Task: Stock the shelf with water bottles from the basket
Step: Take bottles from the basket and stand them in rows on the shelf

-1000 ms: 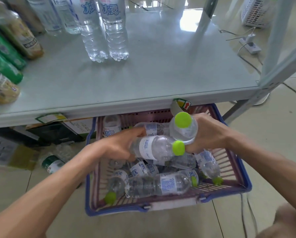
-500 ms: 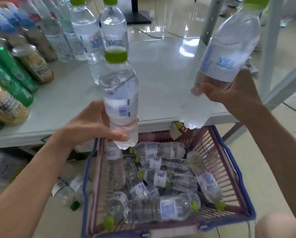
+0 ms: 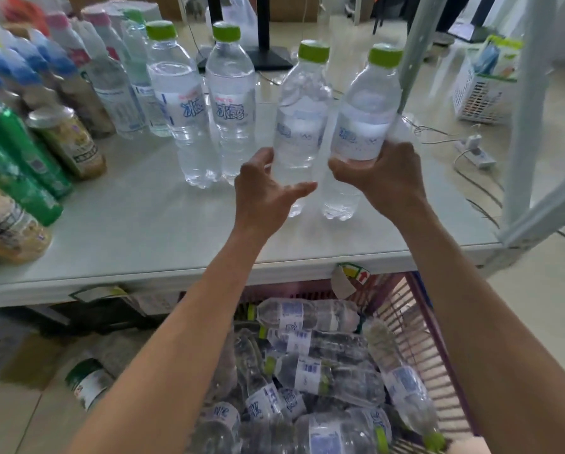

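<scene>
Two clear water bottles with green caps stand upright side by side on the grey shelf [image 3: 143,221]. My left hand [image 3: 264,191] wraps the lower part of the left water bottle [image 3: 299,126], and my right hand [image 3: 384,173] grips the right water bottle [image 3: 364,126] around its label. Their bases are at the shelf surface near the front edge. Two more of the same bottles [image 3: 209,109] stand to the left. Below the shelf, the pink and blue basket [image 3: 420,326] holds several bottles lying down.
Green, yellow and blue-capped drink bottles [image 3: 29,152] crowd the shelf's left side. A grey shelf post [image 3: 523,126] rises at the right corner. A white basket [image 3: 481,96] and a power strip [image 3: 474,152] sit on the floor beyond. A bottle [image 3: 88,381] lies under the shelf.
Both hands lifted a bottle each out of the basket, turned them upright, and brought them forward and down onto the shelf, side by side to the right of the two standing bottles.
</scene>
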`<control>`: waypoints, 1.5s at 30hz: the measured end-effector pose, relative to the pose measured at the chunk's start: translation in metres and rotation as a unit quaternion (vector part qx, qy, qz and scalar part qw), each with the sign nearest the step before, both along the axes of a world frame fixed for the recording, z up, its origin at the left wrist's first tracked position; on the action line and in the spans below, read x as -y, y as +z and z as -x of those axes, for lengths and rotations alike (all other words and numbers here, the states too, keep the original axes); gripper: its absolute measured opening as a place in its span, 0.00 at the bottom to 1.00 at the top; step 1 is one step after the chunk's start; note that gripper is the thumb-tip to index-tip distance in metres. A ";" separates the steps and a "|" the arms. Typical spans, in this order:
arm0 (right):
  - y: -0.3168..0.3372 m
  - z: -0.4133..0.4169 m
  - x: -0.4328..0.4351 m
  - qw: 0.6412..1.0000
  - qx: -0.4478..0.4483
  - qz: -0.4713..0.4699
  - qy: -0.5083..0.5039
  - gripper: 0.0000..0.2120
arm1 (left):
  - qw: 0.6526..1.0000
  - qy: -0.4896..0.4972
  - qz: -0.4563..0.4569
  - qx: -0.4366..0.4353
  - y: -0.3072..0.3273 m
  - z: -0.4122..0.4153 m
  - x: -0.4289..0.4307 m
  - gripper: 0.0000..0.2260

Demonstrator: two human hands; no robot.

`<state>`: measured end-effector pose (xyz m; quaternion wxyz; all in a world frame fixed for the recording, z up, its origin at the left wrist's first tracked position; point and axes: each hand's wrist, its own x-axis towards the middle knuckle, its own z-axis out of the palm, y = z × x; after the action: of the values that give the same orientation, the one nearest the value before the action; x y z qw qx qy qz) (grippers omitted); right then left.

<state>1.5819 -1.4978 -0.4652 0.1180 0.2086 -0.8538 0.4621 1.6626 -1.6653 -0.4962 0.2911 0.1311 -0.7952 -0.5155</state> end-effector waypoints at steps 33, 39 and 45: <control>-0.065 0.012 0.044 0.996 0.058 -0.065 0.003 0.19 | 0.988 0.024 0.113 0.104 -0.035 -0.002 0.010 0.10; -0.057 0.012 0.029 0.989 0.143 -0.025 0.031 0.25 | 0.979 -0.071 0.091 0.169 -0.018 -0.019 0.013 0.14; -0.016 -0.038 -0.018 0.913 0.318 0.056 0.249 0.10 | 0.911 -0.333 0.004 0.243 0.012 -0.091 0.023 0.02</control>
<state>1.6197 -1.4799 -0.4813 -0.2670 0.2494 -0.7397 0.5651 1.7533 -1.6885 -0.4845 -0.0995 -0.0211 -0.8411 -0.5312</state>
